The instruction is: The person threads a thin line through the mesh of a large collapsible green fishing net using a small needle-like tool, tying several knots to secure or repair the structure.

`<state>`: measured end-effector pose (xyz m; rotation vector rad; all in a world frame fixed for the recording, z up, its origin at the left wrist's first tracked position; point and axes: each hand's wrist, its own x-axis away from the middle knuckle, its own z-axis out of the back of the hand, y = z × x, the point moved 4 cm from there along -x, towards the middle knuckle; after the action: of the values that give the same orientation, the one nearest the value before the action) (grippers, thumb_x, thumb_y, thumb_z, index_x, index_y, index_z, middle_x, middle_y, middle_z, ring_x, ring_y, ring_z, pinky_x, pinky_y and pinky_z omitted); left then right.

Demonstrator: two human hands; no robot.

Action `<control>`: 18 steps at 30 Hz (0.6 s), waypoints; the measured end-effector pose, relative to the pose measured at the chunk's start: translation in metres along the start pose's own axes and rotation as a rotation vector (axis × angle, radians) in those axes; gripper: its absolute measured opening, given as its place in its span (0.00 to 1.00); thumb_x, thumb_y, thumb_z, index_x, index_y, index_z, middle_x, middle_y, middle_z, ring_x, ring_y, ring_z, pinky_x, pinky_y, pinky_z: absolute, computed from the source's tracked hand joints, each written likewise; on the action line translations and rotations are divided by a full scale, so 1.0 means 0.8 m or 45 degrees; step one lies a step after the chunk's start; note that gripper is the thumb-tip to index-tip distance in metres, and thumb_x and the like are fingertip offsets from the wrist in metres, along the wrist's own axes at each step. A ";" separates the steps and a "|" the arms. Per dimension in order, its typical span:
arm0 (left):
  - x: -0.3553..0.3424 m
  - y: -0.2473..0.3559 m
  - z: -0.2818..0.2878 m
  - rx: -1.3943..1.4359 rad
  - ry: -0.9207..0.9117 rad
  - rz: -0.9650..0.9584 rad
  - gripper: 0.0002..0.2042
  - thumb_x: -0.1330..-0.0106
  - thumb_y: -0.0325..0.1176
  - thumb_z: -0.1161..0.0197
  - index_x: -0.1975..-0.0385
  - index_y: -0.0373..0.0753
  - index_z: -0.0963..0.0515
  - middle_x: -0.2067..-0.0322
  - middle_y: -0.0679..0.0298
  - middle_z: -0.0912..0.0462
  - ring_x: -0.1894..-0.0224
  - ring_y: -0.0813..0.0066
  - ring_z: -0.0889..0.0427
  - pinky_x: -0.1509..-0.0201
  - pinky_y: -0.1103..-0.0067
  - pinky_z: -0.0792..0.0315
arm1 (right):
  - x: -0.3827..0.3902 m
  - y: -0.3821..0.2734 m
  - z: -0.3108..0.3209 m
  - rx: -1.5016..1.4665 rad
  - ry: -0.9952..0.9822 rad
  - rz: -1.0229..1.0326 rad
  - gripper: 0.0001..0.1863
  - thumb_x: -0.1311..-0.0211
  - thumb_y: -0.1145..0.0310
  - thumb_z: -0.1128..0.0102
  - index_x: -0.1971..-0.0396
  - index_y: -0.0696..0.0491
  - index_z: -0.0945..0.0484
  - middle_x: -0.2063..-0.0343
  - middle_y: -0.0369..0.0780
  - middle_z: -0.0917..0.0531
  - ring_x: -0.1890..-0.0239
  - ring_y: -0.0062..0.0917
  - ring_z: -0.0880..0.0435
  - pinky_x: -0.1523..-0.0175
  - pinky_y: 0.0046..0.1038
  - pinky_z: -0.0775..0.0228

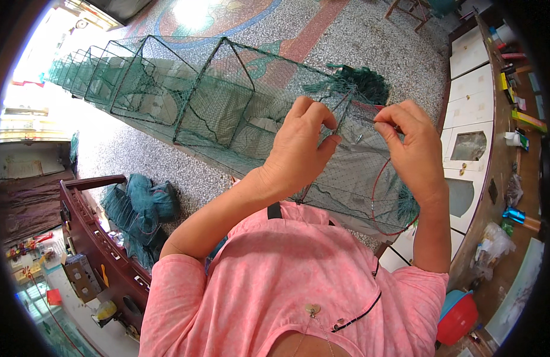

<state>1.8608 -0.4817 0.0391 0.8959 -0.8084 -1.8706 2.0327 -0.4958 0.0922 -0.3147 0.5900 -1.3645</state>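
A long green fishing net trap (218, 113) with square dark frames stretches from my lap toward the far left. My left hand (301, 146) is closed, thumb and forefinger pinching the trap's netting beside a dark frame bar (344, 112). To its right, my right hand (409, 134) is raised and closed in a pinch. A thin dark tip shows at its fingertips, too small to name. Below the right hand, a red hoop (377, 190) rings the netting at the near end. A bunch of dark green netting (365, 85) lies just beyond my hands.
Grey cloth lies under the trap on the speckled floor (117, 152). A heap of blue-green netting (143, 205) rests by a dark red wooden rail (99, 256) at left. White cabinets (468, 101) line the right, with a red basin (457, 321) at lower right.
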 end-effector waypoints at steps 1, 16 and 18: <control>0.001 -0.001 0.000 0.015 -0.002 0.035 0.11 0.48 0.25 0.35 0.66 0.36 0.28 0.68 0.60 0.31 0.68 0.69 0.27 0.64 0.77 0.30 | 0.001 0.001 -0.004 0.050 0.011 0.044 0.03 0.49 0.73 0.40 0.74 0.53 0.24 0.75 0.38 0.27 0.69 0.35 0.27 0.64 0.33 0.34; 0.001 -0.053 -0.015 0.451 -0.231 0.513 0.23 0.46 0.36 0.31 0.54 0.30 0.28 0.67 0.67 0.25 0.66 0.84 0.28 0.60 0.85 0.31 | -0.018 -0.003 -0.071 -0.360 0.161 0.001 0.07 0.49 0.74 0.40 0.70 0.56 0.27 0.69 0.40 0.27 0.68 0.33 0.25 0.64 0.33 0.33; 0.002 -0.057 -0.017 0.433 -0.241 0.523 0.23 0.46 0.35 0.31 0.54 0.30 0.29 0.66 0.66 0.24 0.65 0.84 0.27 0.60 0.85 0.30 | -0.024 -0.011 -0.078 -0.336 0.152 0.082 0.07 0.50 0.72 0.39 0.72 0.55 0.27 0.67 0.41 0.27 0.67 0.34 0.25 0.63 0.33 0.32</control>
<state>1.8520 -0.4671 -0.0055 0.6923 -1.3475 -1.4921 1.9886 -0.4712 0.0501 -0.4251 0.8760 -1.2500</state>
